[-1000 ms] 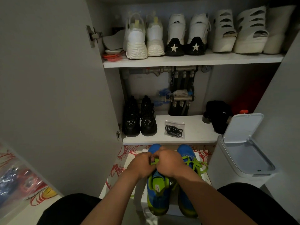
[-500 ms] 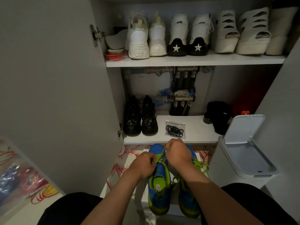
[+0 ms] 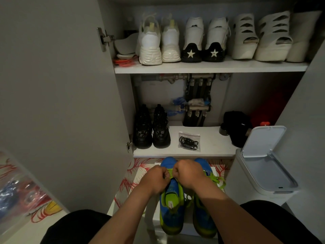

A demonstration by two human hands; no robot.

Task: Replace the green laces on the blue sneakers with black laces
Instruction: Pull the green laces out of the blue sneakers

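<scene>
Two blue sneakers with lime trim stand side by side on a white box between my knees, the left sneaker [image 3: 171,206] and the right sneaker [image 3: 204,215]. Over the left sneaker's front my left hand [image 3: 156,178] and my right hand [image 3: 189,174] meet, both pinching its green lace [image 3: 170,174]. The right sneaker's green lace [image 3: 217,181] lies loose beside my right wrist. A clear bag of black laces [image 3: 189,142] lies on the lower shelf [image 3: 211,147] ahead.
A white bin [image 3: 262,166] with raised lid stands at the right. Black sneakers [image 3: 152,132] and a black cap [image 3: 237,127] share the lower shelf. White shoes [image 3: 193,41] line the upper shelf. The open cupboard door [image 3: 61,103] fills the left.
My right hand, which had risen with the green lace half a second ago, has come back down beside my left hand over the left sneaker.
</scene>
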